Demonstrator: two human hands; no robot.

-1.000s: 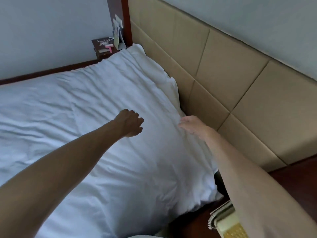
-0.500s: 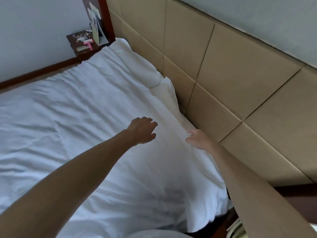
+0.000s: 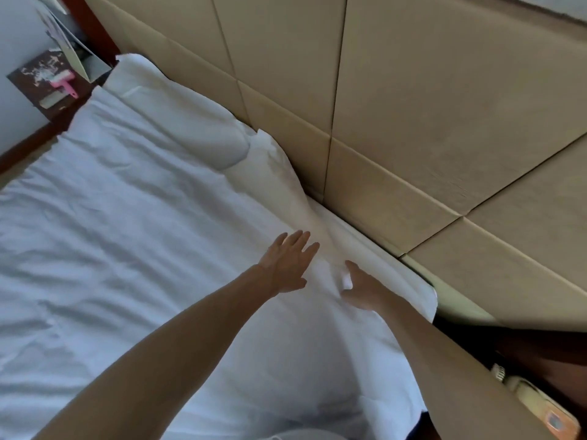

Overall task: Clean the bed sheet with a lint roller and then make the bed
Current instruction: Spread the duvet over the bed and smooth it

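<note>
White wrinkled bed sheet [image 3: 127, 233] pressed flat under left hand [image 3: 287, 265], fingers spread; small fold pinched by right hand [image 3: 362, 289] near tan padded headboard [image 3: 413, 122].

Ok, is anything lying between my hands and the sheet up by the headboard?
Nothing visible. The left hand rests flat on the sheet, and the right hand pinches a fold of it near the headboard.
</note>
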